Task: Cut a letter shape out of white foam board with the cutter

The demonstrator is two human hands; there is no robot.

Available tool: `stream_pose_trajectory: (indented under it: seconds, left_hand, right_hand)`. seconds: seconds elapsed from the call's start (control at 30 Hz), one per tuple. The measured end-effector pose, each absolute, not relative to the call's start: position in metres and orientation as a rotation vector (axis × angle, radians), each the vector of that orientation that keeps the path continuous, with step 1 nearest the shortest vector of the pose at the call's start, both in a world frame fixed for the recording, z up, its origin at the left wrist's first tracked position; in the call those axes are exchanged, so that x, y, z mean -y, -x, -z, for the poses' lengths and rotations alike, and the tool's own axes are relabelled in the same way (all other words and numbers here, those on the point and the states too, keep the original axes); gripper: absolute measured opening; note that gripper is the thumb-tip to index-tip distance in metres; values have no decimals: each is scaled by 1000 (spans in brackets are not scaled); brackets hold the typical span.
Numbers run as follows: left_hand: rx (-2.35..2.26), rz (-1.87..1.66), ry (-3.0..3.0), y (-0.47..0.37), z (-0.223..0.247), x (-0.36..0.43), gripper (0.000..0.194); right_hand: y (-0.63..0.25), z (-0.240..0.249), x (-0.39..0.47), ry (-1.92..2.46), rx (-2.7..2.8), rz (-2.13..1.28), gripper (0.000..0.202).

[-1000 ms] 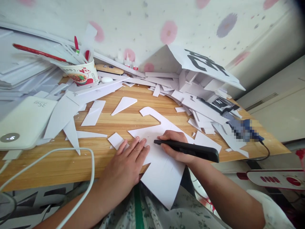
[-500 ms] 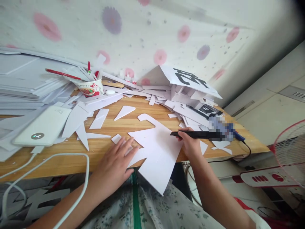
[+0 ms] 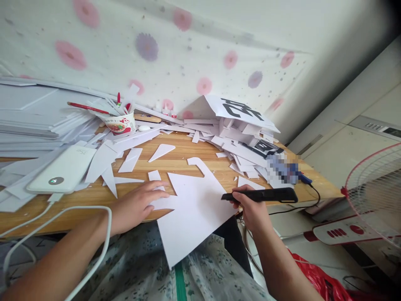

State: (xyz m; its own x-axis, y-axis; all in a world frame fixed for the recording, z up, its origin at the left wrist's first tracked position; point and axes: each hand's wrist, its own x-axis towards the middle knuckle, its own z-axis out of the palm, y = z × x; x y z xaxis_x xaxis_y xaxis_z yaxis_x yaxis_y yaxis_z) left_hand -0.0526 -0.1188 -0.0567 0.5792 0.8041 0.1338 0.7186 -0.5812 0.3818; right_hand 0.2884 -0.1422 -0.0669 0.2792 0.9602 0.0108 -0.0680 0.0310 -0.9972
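Note:
A large white board piece (image 3: 194, 205) with a hooked tip and a notch on its left side lies at the table's front edge, its lower corner hanging over my lap. In my right hand (image 3: 250, 207) is a black cutter-like tool (image 3: 269, 195), held level, its tip over the board's right part. My left hand (image 3: 138, 205) rests at the board's left side with fingers spread, near a small white strip (image 3: 156, 177). Whether it touches the board is hard to tell.
White scraps and stacked sheets (image 3: 28, 104) cover the left side, with a power bank (image 3: 62, 169) and cable. Behind stand a paper cup (image 3: 120, 123) and a white model (image 3: 241, 129). A fan (image 3: 376, 188) is at the right.
The board has turned, its lower corner swinging left. My left hand has shifted left and the tool has moved slightly down with my right hand. The camera view has shifted slightly.

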Motion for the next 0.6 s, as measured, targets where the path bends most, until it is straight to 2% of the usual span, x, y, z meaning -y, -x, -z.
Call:
stream_pose_trajectory:
  seconds: [0.1, 0.33, 0.47, 0.6]
  left_hand:
    - [-1161, -432, -2463, 44, 44, 113, 38]
    - [-1189, -688, -2340, -5, 37, 67, 14]
    - [-1150, -780, -2413, -13, 32, 52, 20]
    - [-1263, -792, -2512, -8, 33, 72, 20]
  right_hand:
    - [-291, 69, 159, 1282, 940, -1054, 19]
    - [-283, 64, 193, 1225, 796, -1194, 20]
    - [-270, 68, 207, 1108, 780, -1422, 21]
    - [-261, 76, 200, 1052, 882, -1556, 23]
